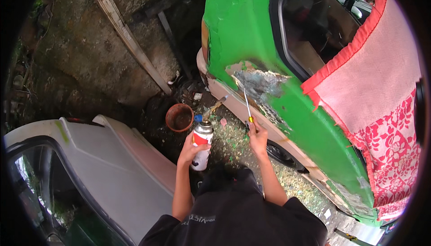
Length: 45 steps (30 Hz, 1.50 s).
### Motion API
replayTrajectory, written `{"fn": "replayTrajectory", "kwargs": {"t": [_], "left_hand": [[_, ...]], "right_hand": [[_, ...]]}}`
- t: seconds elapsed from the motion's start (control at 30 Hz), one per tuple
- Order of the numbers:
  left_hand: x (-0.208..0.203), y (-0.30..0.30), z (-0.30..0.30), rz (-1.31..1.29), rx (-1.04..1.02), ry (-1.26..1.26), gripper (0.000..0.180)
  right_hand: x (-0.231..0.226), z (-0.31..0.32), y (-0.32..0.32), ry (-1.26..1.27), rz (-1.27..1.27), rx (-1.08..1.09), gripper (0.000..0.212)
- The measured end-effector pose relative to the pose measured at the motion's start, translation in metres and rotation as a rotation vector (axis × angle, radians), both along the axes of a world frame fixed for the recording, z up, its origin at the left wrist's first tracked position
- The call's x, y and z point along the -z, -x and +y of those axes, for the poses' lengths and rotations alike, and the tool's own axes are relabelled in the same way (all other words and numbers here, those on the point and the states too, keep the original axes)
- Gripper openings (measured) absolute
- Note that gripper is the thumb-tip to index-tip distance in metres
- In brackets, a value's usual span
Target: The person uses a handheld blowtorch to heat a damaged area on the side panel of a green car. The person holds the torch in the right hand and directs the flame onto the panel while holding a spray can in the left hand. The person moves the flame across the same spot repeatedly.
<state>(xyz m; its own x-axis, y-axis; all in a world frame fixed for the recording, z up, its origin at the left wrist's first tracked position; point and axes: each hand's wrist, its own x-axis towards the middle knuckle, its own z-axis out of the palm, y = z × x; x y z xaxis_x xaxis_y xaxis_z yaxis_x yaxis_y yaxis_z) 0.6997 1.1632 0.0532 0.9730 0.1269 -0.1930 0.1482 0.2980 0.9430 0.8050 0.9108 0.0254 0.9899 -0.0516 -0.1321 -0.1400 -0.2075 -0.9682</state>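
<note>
Gripping a torch can [202,151] nearly upright in the left hand [192,147], with fingers wrapped around the white-and-red body and with the nozzle [217,105] slanting up toward the lower side of the green car [240,21]. Holding a thin tool [248,106] by the handle in the curled fingers of the right hand [257,139], with the tip at the bare grey patch [262,84], too small to tell whether touching. Working between the green car, partly draped with a pink towel [359,89], and a grey car [116,156], near a reddish pot [179,117] on flake-strewn ground [233,151].
</note>
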Motion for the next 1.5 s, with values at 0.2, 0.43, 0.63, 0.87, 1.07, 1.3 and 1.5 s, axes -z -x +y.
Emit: {"fn": "replayTrajectory", "kwargs": {"t": [0.2, 0.43, 0.63, 0.87, 1.07, 1.3, 1.5], "left_hand": [[-0.010, -0.011, -0.003, 0.053, 0.013, 0.012, 0.049], [0.007, -0.013, -0.002, 0.071, 0.020, 0.035, 0.054], [-0.013, -0.010, -0.008, 0.053, 0.036, 0.047, 0.052], [-0.008, -0.010, -0.005, 0.056, 0.008, 0.065, 0.050], [-0.003, 0.002, -0.004, 0.101, 0.035, 0.061, 0.049], [0.001, -0.003, -0.006, 0.059, 0.026, 0.022, 0.051], [-0.004, -0.006, -0.004, 0.081, 0.015, 0.057, 0.054]], "right_hand": [[-0.004, 0.023, -0.006, 0.029, -0.041, -0.017, 0.039], [-0.009, 0.033, -0.011, 0.172, -0.139, -0.016, 0.039], [-0.020, 0.022, -0.010, 0.245, -0.018, -0.058, 0.040], [-0.028, 0.020, -0.009, 0.194, -0.058, -0.052, 0.040], [-0.025, 0.021, -0.001, 0.123, -0.113, -0.027, 0.040], [-0.018, 0.030, -0.009, 0.131, -0.026, -0.018, 0.040], [-0.015, 0.031, -0.011, 0.087, 0.014, -0.025, 0.038]]}}
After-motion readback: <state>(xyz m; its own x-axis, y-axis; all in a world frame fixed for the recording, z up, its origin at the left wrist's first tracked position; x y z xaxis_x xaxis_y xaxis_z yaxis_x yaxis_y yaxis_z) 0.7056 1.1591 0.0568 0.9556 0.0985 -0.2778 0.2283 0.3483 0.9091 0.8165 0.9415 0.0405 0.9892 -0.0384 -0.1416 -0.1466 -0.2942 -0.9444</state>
